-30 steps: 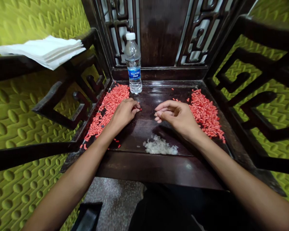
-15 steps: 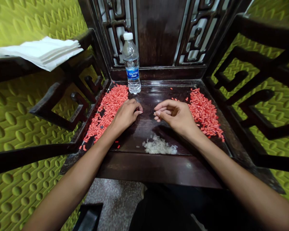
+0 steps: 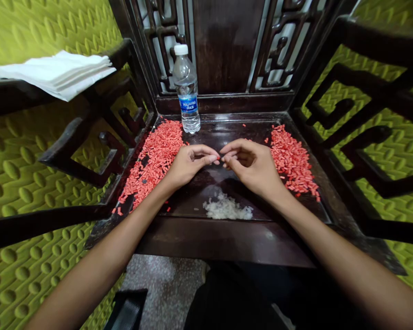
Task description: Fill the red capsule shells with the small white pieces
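Observation:
My left hand [image 3: 192, 165] pinches a small red plastic piece [image 3: 218, 158] between thumb and forefinger. Facing it, my right hand [image 3: 251, 162] is closed in a pinch, its fingertips almost meeting the red piece; whatever it grips is too small to make out. Both hands are above the dark wooden seat [image 3: 213, 181]. Beside my left hand spreads a large pile of red pieces [image 3: 158, 149], and another red pile [image 3: 292, 160] lies to the right of my right hand. Nearer to me, between the forearms, is a heap of small translucent pieces [image 3: 227, 207].
A water bottle [image 3: 186, 89] stands upright behind my left hand. Folded white paper [image 3: 65, 73] rests on the left armrest. Carved wooden arms [image 3: 365, 87] and a lattice back [image 3: 227, 46] border the seat. A few red bits lie loose near the back.
My left hand has moved right and away from the pile's edge, bringing a red piece up to my right hand's fingertips. My right hand stays almost in place.

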Available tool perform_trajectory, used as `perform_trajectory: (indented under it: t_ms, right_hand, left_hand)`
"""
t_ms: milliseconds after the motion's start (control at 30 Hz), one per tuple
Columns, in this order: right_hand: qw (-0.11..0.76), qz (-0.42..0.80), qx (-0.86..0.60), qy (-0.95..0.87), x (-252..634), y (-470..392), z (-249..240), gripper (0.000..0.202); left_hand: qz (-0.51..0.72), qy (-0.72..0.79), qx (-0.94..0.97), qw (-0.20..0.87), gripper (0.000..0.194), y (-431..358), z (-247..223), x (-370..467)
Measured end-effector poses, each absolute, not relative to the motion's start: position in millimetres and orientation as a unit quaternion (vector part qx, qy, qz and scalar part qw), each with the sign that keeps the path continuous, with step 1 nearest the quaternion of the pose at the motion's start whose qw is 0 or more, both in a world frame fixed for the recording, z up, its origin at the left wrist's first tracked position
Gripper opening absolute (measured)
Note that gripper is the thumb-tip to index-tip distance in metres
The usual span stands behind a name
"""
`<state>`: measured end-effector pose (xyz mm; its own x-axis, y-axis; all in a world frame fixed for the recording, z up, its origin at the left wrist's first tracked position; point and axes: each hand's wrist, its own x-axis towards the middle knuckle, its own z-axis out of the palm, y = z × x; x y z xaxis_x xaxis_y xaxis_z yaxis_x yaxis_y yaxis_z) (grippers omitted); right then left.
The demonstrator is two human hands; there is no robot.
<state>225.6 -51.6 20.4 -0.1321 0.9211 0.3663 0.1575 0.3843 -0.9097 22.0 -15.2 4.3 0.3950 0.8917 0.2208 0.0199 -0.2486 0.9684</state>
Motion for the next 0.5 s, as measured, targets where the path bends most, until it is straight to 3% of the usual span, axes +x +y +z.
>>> perform_trajectory:
  t_ms: [500]
  right_hand:
    - [0.507, 0.401, -0.408, -0.645, 225.2, -53.0, 24.1, 0.01]
  left_hand:
    - [0.444, 0.346, 0.662, 0.495, 0.033, -16.1, 6.1, 22.0]
